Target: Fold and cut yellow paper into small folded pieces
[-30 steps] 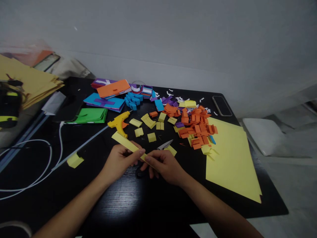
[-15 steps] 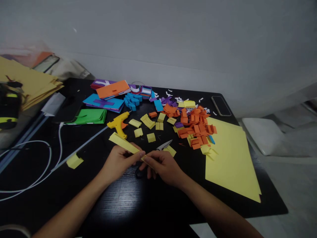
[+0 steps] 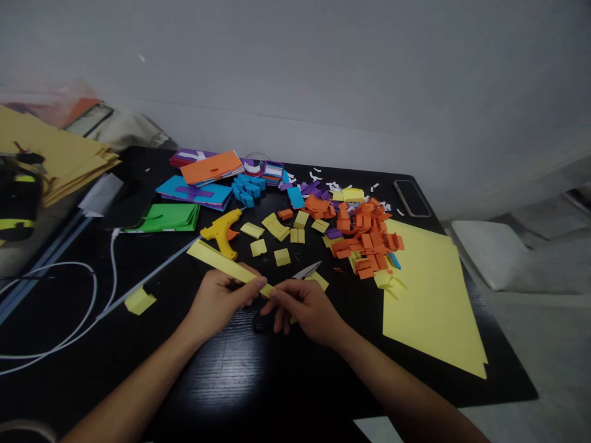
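Note:
A yellow paper strip (image 3: 220, 261) slants between my two hands above the black table. My left hand (image 3: 226, 295) pinches it near the middle, thumb on top. At its lower right end, my right hand (image 3: 305, 306) grips the strip between thumb and fingers. Scissors (image 3: 308, 270) lie partly hidden under my right hand, blades pointing up and right, with a dark handle loop showing between the hands. Beyond the strip rests a yellow glue gun (image 3: 222, 232). Several small folded yellow paper pieces (image 3: 281, 256) are scattered just past my hands.
A heap of orange folded paper pieces (image 3: 367, 237) sits right of centre, beside large yellow sheets (image 3: 429, 301). Behind are blue paper folders (image 3: 194, 192), an orange folder (image 3: 212, 167) and a green one (image 3: 170, 216). A phone (image 3: 412, 197) lies back right; a white cable (image 3: 95, 289) loops left.
More of the yellow strip now sticks out up and left beyond my left hand, its far end lower and further left. Both hands stay nearly in place.

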`<state>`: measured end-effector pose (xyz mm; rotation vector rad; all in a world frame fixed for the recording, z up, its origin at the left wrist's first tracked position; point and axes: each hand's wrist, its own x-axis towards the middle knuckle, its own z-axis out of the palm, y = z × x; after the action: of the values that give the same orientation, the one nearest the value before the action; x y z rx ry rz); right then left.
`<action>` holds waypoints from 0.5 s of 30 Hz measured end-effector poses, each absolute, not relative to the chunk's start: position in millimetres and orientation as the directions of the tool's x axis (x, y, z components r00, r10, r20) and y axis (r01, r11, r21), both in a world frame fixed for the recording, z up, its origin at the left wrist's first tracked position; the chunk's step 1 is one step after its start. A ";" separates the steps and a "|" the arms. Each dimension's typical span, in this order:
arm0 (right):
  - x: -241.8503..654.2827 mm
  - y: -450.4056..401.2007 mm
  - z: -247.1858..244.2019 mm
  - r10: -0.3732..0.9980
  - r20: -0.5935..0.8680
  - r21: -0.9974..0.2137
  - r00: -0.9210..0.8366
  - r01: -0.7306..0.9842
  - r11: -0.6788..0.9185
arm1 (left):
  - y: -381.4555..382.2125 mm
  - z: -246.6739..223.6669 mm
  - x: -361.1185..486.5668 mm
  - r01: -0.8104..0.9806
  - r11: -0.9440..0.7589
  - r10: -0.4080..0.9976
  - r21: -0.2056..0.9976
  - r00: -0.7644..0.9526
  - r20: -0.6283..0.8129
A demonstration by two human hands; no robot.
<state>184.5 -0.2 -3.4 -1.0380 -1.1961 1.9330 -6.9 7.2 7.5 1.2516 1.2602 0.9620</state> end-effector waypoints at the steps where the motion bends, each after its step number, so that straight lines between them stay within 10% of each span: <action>1: 184.4 -0.1 -3.0 0.821 -0.293 -0.914 -0.490 -0.107 -0.391 | 7.5 7.8 -7.2 0.125 0.123 0.983 0.984 0.120 -0.138; 15: 184.9 1.2 -6.0 0.831 -0.350 -0.878 -0.432 -0.158 -0.452 | 13.3 15.1 -10.2 0.116 0.120 0.993 0.986 -0.006 -0.120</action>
<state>184.9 1.2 -6.0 -1.0877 -1.0551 1.9421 -10.2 13.3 15.1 1.2029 1.3473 1.0611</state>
